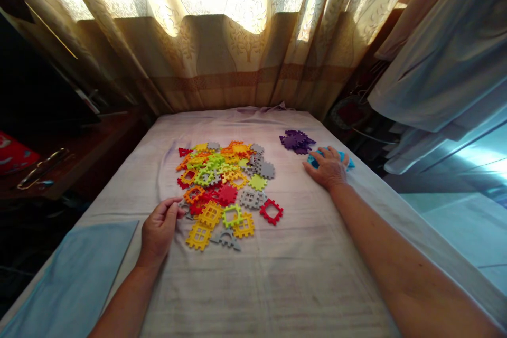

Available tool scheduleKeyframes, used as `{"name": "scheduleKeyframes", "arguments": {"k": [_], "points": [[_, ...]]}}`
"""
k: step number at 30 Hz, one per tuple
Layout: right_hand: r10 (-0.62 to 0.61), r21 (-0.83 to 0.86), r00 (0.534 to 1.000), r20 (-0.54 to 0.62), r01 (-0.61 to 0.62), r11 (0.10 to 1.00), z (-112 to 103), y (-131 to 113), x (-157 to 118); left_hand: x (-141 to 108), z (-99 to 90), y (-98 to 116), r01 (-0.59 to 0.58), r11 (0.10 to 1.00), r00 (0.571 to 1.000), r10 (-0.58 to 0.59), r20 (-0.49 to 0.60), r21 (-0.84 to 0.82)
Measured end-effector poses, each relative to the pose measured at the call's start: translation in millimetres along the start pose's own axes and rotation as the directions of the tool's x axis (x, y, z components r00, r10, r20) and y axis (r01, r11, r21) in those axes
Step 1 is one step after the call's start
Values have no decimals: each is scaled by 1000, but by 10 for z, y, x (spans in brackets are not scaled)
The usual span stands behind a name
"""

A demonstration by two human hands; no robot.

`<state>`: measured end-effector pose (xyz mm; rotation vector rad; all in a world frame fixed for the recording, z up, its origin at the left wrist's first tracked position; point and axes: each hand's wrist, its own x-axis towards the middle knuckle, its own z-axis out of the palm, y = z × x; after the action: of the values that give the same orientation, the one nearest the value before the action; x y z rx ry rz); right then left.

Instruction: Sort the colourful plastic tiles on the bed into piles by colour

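Observation:
Interlocking plastic building tiles point(216, 169) in yellow, orange, red, lime green and grey lie in a loose heap on the cloth-covered table point(277, 280). At the heap's left edge is my left hand point(160, 227), its fingers curled and pressed together by a grey tile; whether anything is between them is hidden. My right hand point(328, 168) rests palm down with fingers spread on blue tiles point(350, 162), covering most of them. Just left of and beyond it sits a pile of purple tiles point(297, 141). A red square frame tile point(271, 212) lies at the heap's right side.
A folded light blue cloth point(85, 264) lies on the table's left side. Curtains point(245, 63) hang behind the far edge. A dark wooden cabinet point(75, 169) stands to the left, and pale garments point(443, 63) hang to the right.

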<state>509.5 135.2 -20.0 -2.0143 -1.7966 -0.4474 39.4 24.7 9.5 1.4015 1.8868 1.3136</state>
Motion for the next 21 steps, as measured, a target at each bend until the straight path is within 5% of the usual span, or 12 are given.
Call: {"name": "scheduleKeyframes", "arguments": {"k": [6,11,14,18,21], "points": [[-146,23,989,-26,147,989,-199,-336,-108,36,23,20,-30,1000,998,30,-49,-3],[-271,187,960,77,253,949,-170,-1017,29,597,95,51,-156,985,975,166,-147,78],[-189,277,970,153,141,951,-69,-1413,292,1137,191,72,-301,904,949,314,6,304],[-12,267,925,380,-97,959,54,-1767,649,1728,391,79,-185,823,979,104,178,537],[5,237,855,519,-149,960,106,-1947,781,1983,588,84,-189,788,954,7,299,586]]}}
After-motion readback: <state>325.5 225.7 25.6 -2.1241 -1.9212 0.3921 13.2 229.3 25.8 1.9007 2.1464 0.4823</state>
